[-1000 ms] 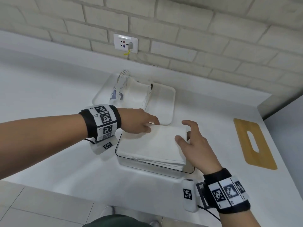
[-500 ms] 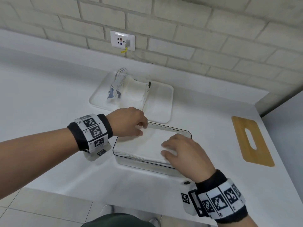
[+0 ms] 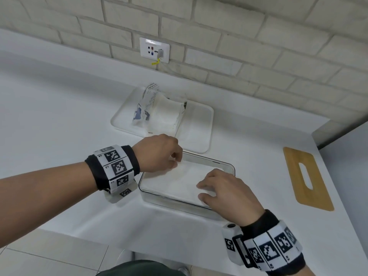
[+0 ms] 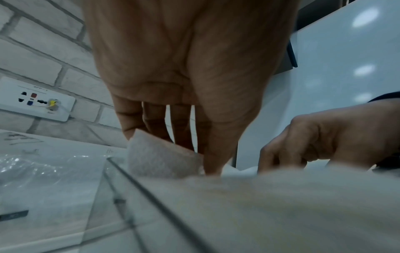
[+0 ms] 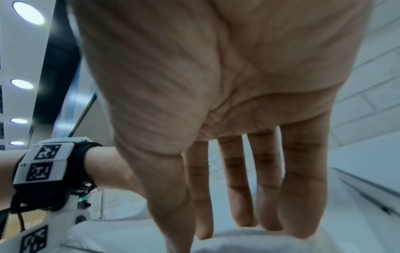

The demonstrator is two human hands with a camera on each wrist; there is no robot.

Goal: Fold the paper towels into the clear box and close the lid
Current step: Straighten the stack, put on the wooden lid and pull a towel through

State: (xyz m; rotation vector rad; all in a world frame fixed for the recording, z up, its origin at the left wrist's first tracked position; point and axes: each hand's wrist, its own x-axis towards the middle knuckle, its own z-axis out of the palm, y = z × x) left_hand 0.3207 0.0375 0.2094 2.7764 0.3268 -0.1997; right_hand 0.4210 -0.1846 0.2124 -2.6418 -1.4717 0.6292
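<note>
The clear box (image 3: 219, 163) stands on the white counter in front of me, with the stack of white paper towels (image 3: 179, 182) lying inside it. My left hand (image 3: 173, 160) is at the box's far left corner, its straight fingers pointing down. They push an upturned towel corner (image 4: 160, 157) against the box wall (image 4: 138, 184). My right hand (image 3: 207, 190) lies on the near right part of the stack. Its straight fingers (image 5: 244, 205) press down on the towels (image 5: 129, 239). The wooden lid (image 3: 307, 179) with a slot lies flat on the counter to the right.
Behind the box sits a white tray (image 3: 199, 126) holding an opened plastic towel package (image 3: 157, 108). A wall socket (image 3: 154, 49) with a plugged cable is on the brick wall. The counter's front edge runs below the box.
The towel stack has sunk from resting across the box's top into the box. My right hand moved from the stack's edge onto its top, and my left hand shifted to the far left corner.
</note>
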